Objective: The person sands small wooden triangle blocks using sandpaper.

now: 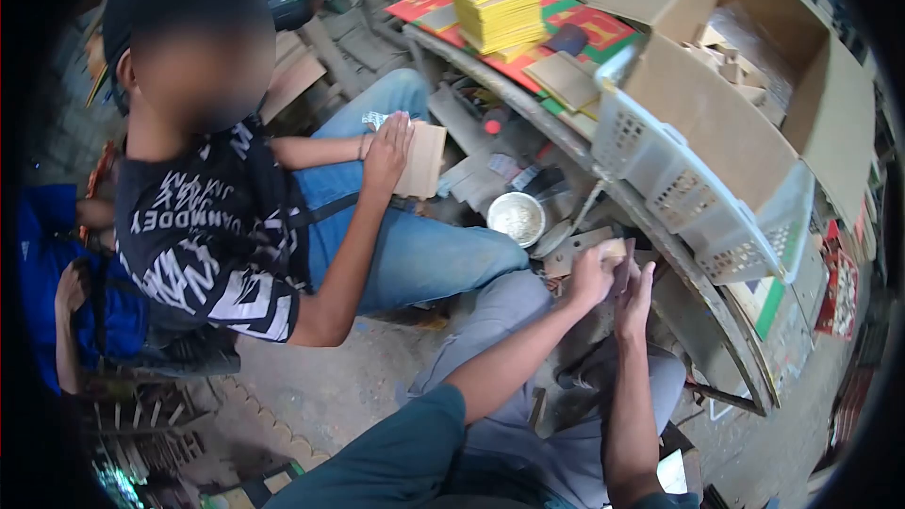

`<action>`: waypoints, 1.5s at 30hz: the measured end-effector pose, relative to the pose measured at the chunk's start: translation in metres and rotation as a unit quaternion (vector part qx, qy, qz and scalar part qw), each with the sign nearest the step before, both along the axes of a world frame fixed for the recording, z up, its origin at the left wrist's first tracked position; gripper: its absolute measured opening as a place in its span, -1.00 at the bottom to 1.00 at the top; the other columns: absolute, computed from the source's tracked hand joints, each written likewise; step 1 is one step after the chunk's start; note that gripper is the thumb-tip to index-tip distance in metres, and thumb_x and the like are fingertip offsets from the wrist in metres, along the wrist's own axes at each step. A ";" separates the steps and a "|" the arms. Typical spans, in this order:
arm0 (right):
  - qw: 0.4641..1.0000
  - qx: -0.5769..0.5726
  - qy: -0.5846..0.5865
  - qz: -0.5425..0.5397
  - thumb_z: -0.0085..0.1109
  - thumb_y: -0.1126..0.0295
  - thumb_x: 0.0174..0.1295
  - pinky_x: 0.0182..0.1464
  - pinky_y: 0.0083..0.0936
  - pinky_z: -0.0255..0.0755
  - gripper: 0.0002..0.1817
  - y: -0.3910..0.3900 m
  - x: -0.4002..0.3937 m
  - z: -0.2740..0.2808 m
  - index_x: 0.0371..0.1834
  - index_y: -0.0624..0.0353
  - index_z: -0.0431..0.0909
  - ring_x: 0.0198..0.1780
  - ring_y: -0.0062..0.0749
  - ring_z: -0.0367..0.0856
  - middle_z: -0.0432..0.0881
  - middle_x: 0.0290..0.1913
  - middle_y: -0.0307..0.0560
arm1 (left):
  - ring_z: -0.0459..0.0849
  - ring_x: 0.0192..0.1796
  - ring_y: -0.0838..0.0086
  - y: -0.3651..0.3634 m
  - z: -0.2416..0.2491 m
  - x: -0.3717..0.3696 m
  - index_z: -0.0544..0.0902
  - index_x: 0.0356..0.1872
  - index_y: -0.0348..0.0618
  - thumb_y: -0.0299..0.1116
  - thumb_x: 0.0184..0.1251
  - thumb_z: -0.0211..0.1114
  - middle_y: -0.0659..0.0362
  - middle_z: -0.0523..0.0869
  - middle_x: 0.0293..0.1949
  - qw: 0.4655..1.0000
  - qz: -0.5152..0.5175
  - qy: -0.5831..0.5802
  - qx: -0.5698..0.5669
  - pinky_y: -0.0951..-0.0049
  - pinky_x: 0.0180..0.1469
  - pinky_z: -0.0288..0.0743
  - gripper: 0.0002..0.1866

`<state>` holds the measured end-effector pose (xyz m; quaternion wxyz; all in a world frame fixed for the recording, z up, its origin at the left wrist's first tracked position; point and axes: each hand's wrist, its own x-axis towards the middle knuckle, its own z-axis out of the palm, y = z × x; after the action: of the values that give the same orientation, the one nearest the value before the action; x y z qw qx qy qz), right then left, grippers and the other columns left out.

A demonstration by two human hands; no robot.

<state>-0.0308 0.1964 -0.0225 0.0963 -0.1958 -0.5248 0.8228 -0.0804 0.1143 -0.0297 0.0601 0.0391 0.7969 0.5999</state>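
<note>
My left hand (595,278) is closed round a small light wooden piece (615,250), over my lap. Close against it on the right is my right hand (635,300), its fingers pressed to a dark brown sheet (623,269) that lies between the two hands. Just behind my left hand is a flat wooden board with holes (563,257). A white bowl (516,219) with pale contents stands a little farther left.
At the left, a seated person (217,217) holds a wooden board (421,162). A table (528,104) bears a yellow stack (495,0). A crate (693,184) with a cardboard box (726,99) stands at the right. Wood scraps (363,28) lie behind.
</note>
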 end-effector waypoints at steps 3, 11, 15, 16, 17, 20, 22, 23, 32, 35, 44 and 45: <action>0.996 -0.024 -0.019 0.078 -0.33 -0.19 0.43 -0.28 -0.66 0.17 -0.35 0.018 0.004 0.000 -0.07 0.16 0.57 -0.34 -0.72 0.35 0.50 -0.34 -0.40 | 0.69 -0.18 -0.01 0.001 -0.009 0.012 0.66 -0.06 -0.19 -0.53 0.11 0.29 -0.15 0.70 -0.27 0.996 -0.057 0.020 0.064 0.19 -0.12 0.54 -0.69; 1.000 0.013 -0.012 -0.021 -0.34 -0.18 0.44 -0.29 -0.72 0.13 -0.33 0.005 0.005 -0.016 -0.02 0.23 0.55 -0.30 -0.71 0.38 0.55 -0.28 -0.38 | 0.69 -0.16 0.02 0.002 -0.012 0.010 0.67 -0.13 -0.26 -0.51 0.09 0.33 -0.18 0.69 -0.26 0.999 0.012 0.014 0.031 0.18 -0.10 0.54 -0.73; 1.000 0.015 -0.010 0.016 -0.32 -0.15 0.45 -0.25 -0.66 0.23 -0.35 0.011 0.003 -0.007 -0.02 0.25 0.54 -0.32 -0.70 0.39 0.54 -0.29 -0.37 | 0.71 -0.17 0.05 0.007 -0.012 0.010 0.67 -0.09 -0.26 -0.50 0.11 0.32 -0.15 0.70 -0.21 0.996 -0.043 0.075 -0.002 0.25 -0.10 0.55 -0.71; 1.000 0.015 -0.012 0.010 -0.33 -0.16 0.45 -0.20 -0.65 0.26 -0.33 0.008 0.005 -0.008 0.02 0.26 0.53 -0.27 -0.68 0.42 0.55 -0.26 -0.35 | 0.71 -0.17 0.03 0.006 -0.012 0.004 0.67 -0.09 -0.26 -0.50 0.11 0.32 -0.15 0.70 -0.20 0.998 -0.028 0.055 0.012 0.24 -0.10 0.55 -0.71; 1.000 0.011 -0.013 0.005 -0.33 -0.17 0.44 -0.15 -0.64 0.29 -0.32 0.002 0.005 -0.008 0.07 0.27 0.52 -0.23 -0.66 0.44 0.56 -0.22 -0.33 | 0.70 -0.17 0.02 0.002 -0.012 0.002 0.68 -0.09 -0.25 -0.49 0.11 0.32 -0.15 0.69 -0.18 0.999 -0.012 0.035 0.021 0.22 -0.10 0.55 -0.71; 0.997 0.048 -0.050 0.018 -0.32 -0.22 0.42 -0.17 -0.66 0.25 -0.28 0.007 0.009 -0.003 0.12 0.27 0.50 -0.22 -0.64 0.41 0.54 -0.20 -0.30 | 0.68 -0.16 -0.02 -0.001 -0.019 0.022 0.66 -0.10 -0.27 -0.50 0.12 0.31 -0.17 0.68 -0.20 0.997 -0.026 0.071 0.000 0.19 -0.08 0.54 -0.71; 0.997 0.042 -0.055 0.022 -0.32 -0.22 0.42 -0.26 -0.67 0.19 -0.29 0.021 0.009 -0.014 0.10 0.25 0.51 -0.32 -0.64 0.35 0.49 -0.29 -0.36 | 0.69 -0.17 -0.02 0.005 -0.016 0.023 0.66 -0.09 -0.28 -0.49 0.12 0.31 -0.18 0.69 -0.23 0.994 -0.050 0.094 0.006 0.19 -0.08 0.54 -0.71; 0.998 0.022 -0.044 0.048 -0.32 -0.21 0.42 -0.29 -0.68 0.15 -0.30 0.028 0.010 -0.025 0.07 0.24 0.52 -0.35 -0.65 0.32 0.47 -0.33 -0.38 | 0.71 -0.20 0.02 0.003 -0.014 0.019 0.66 -0.07 -0.27 -0.47 0.12 0.33 -0.16 0.70 -0.23 0.994 -0.051 0.093 0.011 0.22 -0.09 0.55 -0.69; 0.997 -0.024 -0.053 0.041 -0.28 -0.20 0.41 -0.56 -0.83 0.03 -0.32 0.011 0.006 -0.008 0.07 0.22 0.56 -0.53 -0.84 0.28 0.46 -0.47 -0.48 | 0.68 -0.24 -0.05 -0.010 -0.002 0.039 0.66 -0.23 -0.31 -0.46 0.18 0.21 -0.20 0.67 -0.31 0.997 -0.031 0.049 0.042 0.13 -0.24 0.53 -0.82; 0.981 -0.066 0.033 0.182 -0.37 -0.20 0.42 0.27 -0.48 0.22 -0.20 0.006 -0.001 -0.027 0.42 0.32 0.16 0.18 -0.40 0.44 0.49 0.20 -0.04 | 0.68 -0.30 -0.03 -0.016 -0.023 0.029 0.70 -0.24 -0.25 -0.41 0.16 0.26 -0.19 0.67 -0.39 0.997 0.073 -0.014 0.011 0.13 -0.23 0.51 -0.81; 0.977 -0.109 -0.022 0.181 -0.25 -0.02 0.46 0.38 -0.37 0.09 -0.34 -0.009 -0.025 -0.054 0.44 0.24 0.15 0.34 -0.30 0.30 0.28 0.39 0.02 | 0.61 -0.29 -0.06 -0.031 -0.034 0.033 0.66 -0.48 -0.29 -0.46 0.05 0.25 -0.16 0.63 -0.46 0.988 0.104 0.103 -0.046 0.03 -0.16 0.44 -0.90; 0.976 -0.089 -0.015 0.200 -0.23 0.01 0.46 0.38 -0.37 0.10 -0.36 0.003 -0.033 -0.079 0.44 0.26 0.15 0.34 -0.29 0.30 0.28 0.39 0.02 | 0.65 -0.36 -0.02 -0.031 -0.027 0.035 0.64 -0.58 -0.29 -0.51 -0.02 0.21 -0.15 0.64 -0.50 0.984 0.142 0.109 -0.022 0.07 -0.25 0.48 -0.92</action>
<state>-0.0636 0.1998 -0.1013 -0.0952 -0.1069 -0.4795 0.8658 -0.0457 0.0836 -0.0565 -0.1119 -0.0106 0.8093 0.5766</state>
